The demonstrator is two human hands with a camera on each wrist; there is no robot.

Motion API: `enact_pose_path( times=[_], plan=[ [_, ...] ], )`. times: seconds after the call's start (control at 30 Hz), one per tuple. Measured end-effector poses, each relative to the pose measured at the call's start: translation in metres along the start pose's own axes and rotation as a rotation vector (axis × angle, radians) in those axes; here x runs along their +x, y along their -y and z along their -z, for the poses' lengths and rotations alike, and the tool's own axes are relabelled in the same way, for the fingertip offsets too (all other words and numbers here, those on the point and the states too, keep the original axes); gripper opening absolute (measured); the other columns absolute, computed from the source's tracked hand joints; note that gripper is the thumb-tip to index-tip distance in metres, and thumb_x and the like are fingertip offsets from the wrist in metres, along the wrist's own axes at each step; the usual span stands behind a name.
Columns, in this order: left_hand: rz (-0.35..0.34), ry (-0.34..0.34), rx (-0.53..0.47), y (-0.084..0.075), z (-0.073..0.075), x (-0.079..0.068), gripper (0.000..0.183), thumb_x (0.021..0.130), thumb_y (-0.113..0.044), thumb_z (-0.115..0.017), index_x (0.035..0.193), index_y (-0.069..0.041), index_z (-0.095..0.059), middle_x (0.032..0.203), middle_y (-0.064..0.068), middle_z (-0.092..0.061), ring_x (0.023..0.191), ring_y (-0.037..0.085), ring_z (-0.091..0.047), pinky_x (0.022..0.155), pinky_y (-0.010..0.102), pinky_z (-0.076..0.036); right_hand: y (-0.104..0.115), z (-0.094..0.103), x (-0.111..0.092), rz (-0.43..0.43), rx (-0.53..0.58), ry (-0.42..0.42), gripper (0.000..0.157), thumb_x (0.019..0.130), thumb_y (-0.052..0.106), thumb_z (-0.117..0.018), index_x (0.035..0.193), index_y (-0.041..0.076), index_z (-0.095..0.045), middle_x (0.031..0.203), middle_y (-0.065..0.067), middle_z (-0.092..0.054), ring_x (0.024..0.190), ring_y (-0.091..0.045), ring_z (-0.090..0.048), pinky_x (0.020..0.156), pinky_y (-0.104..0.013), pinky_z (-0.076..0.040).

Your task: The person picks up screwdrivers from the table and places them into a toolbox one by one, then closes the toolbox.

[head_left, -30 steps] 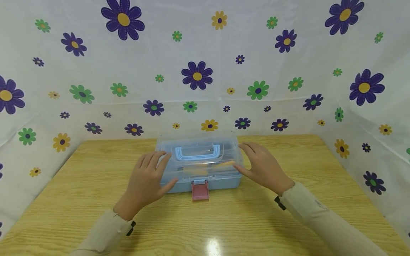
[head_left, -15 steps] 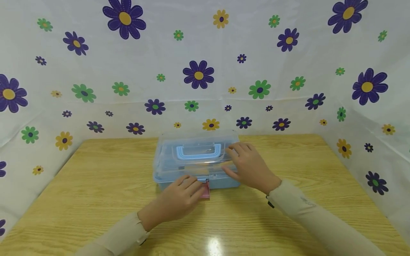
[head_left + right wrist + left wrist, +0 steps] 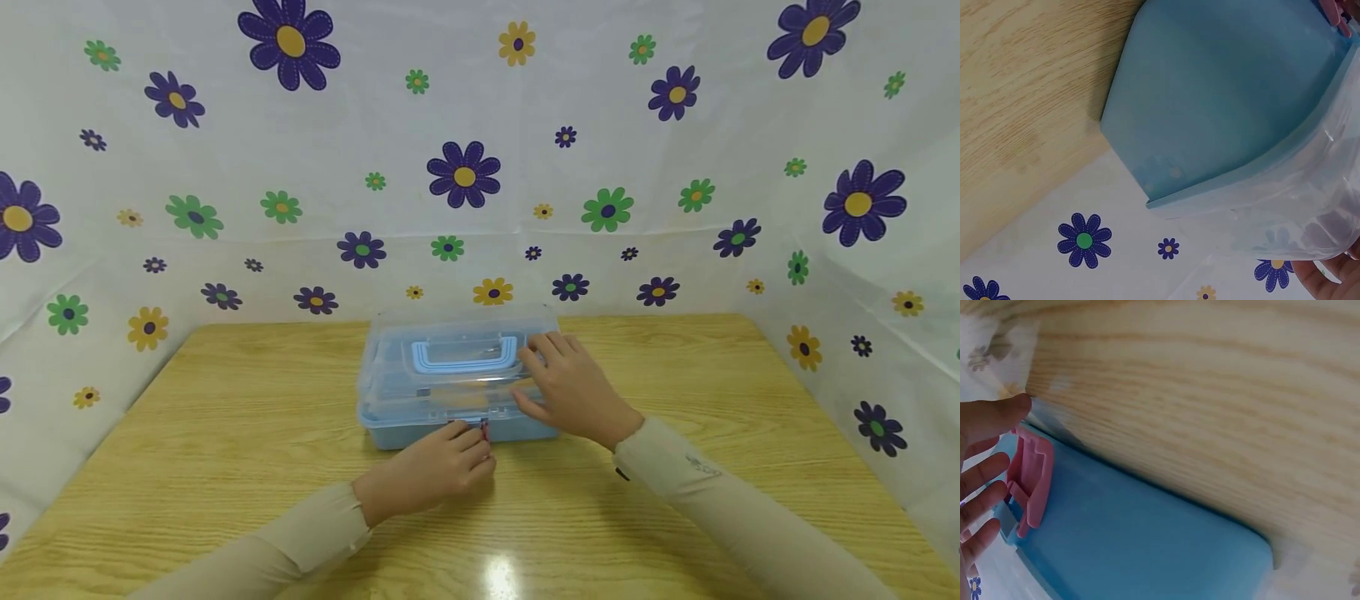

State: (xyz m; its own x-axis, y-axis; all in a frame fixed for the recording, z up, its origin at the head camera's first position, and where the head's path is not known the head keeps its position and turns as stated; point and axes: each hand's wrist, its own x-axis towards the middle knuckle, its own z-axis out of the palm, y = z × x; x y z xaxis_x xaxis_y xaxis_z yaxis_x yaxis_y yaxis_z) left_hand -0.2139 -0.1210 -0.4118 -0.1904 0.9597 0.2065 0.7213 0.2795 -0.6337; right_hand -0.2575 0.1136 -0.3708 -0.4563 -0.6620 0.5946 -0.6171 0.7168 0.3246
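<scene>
A light blue plastic box [image 3: 386, 436] with a clear lid [image 3: 390, 379] stands on the table, its lid down. A blue handle [image 3: 465, 365] lies flat on the lid. My left hand [image 3: 427, 475] is at the middle of the box's front, largely covering the pink latch [image 3: 1038, 484] in the head view. In the left wrist view the latch tilts outward, with thumb and spread fingers beside it. My right hand [image 3: 573, 387] rests on the lid's right part, fingers bent loosely over it. Its fingertips [image 3: 1316, 279] show at the lid's edge in the right wrist view.
Orange-yellow things [image 3: 465, 393] show dimly through the lid. The wooden table [image 3: 247, 417] reaches back to a white cloth [image 3: 510, 108] printed with flowers, which also hangs along both sides.
My left hand has moved right, from the box's left front corner to the latch, now covering it. The right hand has shifted slightly left onto the lid. The box has turned slightly.
</scene>
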Motion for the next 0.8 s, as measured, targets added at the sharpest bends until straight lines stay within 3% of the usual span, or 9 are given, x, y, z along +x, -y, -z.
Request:
enact_pose_path(
  times=[0.53,0.8],
  plan=[
    [-0.013,0.081,0.086,0.0023,-0.0009,0.0038,0.019,0.085,-0.022,-0.068,0.102,-0.02,-0.06,0.105,-0.008,-0.066,0.1,0.01,-0.058,0.086,0.026,-0.047,0.0014,-0.0028,-0.0005,0.001,-0.024,-0.007,0.042,0.081,0.041,-0.063,0.101,0.004,-0.064,0.1,-0.011,-0.061,0.089,-0.025,-0.055,0.077,-0.038,-0.049],
    [0.006,0.058,0.105,-0.0018,-0.0066,-0.0011,0.017,0.083,-0.025,-0.07,0.097,-0.021,-0.06,0.096,-0.009,-0.07,0.084,0.008,-0.055,0.074,0.024,-0.042,0.0016,-0.0046,-0.0012,-0.002,-0.01,-0.01,0.042,0.081,0.041,-0.063,0.102,0.004,-0.063,0.1,-0.011,-0.06,0.089,-0.025,-0.055,0.077,-0.038,-0.049]
  ],
)
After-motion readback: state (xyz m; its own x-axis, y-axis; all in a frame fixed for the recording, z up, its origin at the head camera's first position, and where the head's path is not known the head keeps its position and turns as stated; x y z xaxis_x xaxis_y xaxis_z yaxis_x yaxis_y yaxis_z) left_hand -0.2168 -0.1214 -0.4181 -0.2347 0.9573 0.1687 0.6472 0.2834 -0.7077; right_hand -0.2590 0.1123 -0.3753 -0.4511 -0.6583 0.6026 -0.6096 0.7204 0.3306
